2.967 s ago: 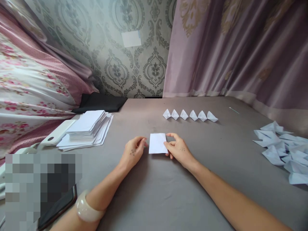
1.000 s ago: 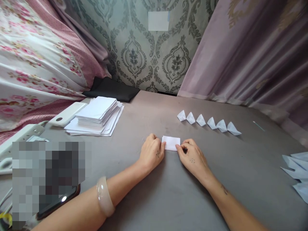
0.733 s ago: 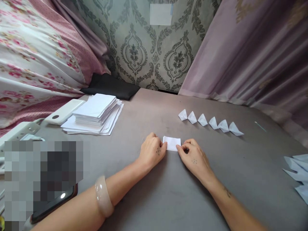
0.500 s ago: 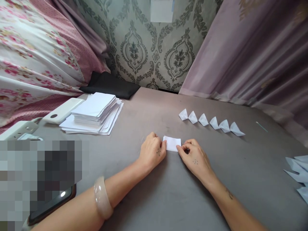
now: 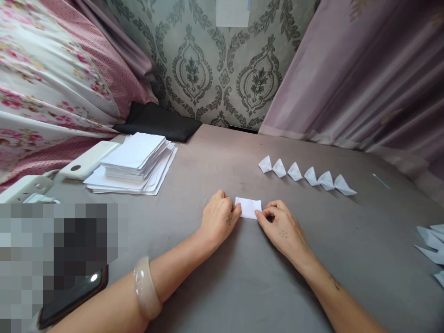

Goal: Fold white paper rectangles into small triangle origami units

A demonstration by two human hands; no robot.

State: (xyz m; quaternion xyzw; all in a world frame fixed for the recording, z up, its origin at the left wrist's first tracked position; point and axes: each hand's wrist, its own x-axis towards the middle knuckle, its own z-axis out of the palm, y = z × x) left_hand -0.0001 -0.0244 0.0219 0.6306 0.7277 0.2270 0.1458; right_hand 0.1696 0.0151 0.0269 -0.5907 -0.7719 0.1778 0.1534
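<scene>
A small folded piece of white paper (image 5: pixel 249 208) lies on the grey cloth surface between my two hands. My left hand (image 5: pixel 221 216) is closed, with its thumb pressed against the paper's left edge. At the paper's lower right corner, my right hand (image 5: pixel 281 227) pinches it between thumb and curled forefinger. Behind the right hand stands a slanting row of several folded paper boats (image 5: pixel 295 172). The undersides of both hands' fingers are hidden.
A stack of white paper (image 5: pixel 135 159) sits at the left, beside a white power bank (image 5: pixel 89 159) and a power strip (image 5: pixel 27 187). A dark phone (image 5: pixel 72 298) lies lower left. More folded papers (image 5: pixel 432 243) show at the right edge. Black cloth (image 5: pixel 157 122) lies at the back.
Both hands keep the same grip on the paper and have barely moved. The whole view has shifted slightly.
</scene>
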